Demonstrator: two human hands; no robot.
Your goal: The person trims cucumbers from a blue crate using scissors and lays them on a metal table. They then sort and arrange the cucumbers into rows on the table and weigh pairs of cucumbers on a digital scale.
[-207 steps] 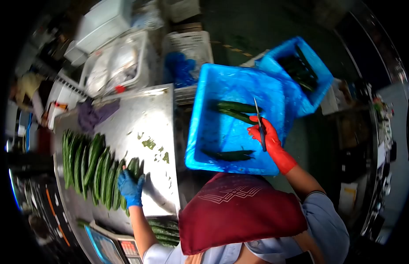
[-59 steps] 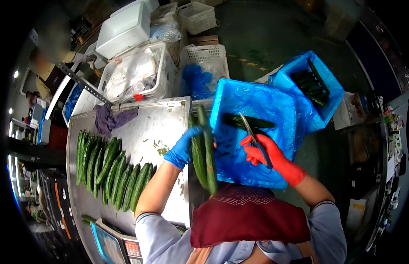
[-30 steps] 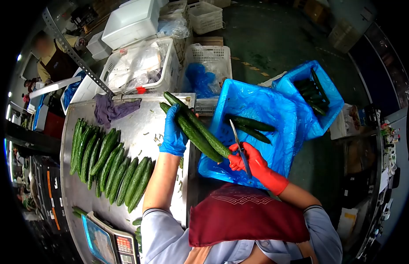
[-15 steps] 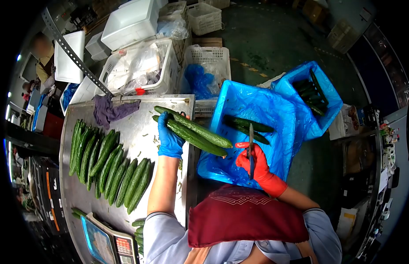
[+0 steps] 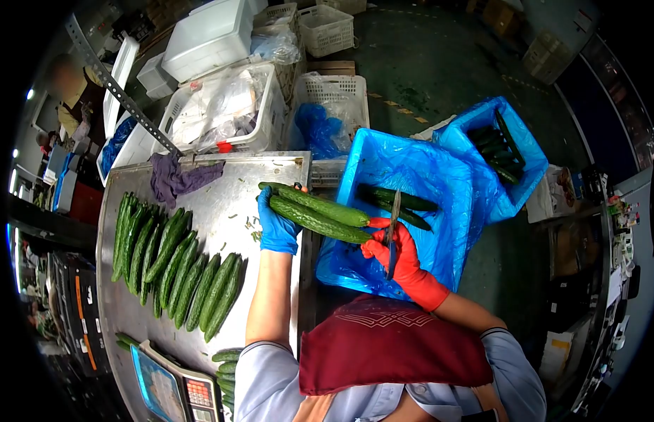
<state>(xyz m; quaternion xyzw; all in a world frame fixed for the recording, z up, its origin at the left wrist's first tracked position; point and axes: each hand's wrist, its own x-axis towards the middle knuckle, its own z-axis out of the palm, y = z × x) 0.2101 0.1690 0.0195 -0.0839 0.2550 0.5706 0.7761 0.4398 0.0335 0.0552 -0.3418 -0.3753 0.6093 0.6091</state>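
My left hand [image 5: 278,224], in a blue glove, is closed round two cucumbers [image 5: 320,216] held side by side above the gap between table and crate. My right hand [image 5: 399,254], in a red glove, holds scissors [image 5: 393,235] with the blades pointing away from me, and its fingertips are at the right ends of the two cucumbers. Under them stands a blue-lined crate [image 5: 439,183] with a few cucumbers [image 5: 401,199] lying in it. On the metal table [image 5: 257,309] at the left lies a row of several cucumbers [image 5: 176,264].
A scale [image 5: 179,387] stands at the table's near edge, a purple cloth [image 5: 179,178] at its far edge. Another blue-lined crate [image 5: 531,179] with cucumbers stands at the right. White crates [image 5: 271,105] stand behind the table. A co-worker [image 5: 74,95] is at the far left.
Two cucumbers have come up into my left hand and have swung from upright to nearly level. My right hand, still with the scissors, has moved left to their ends.
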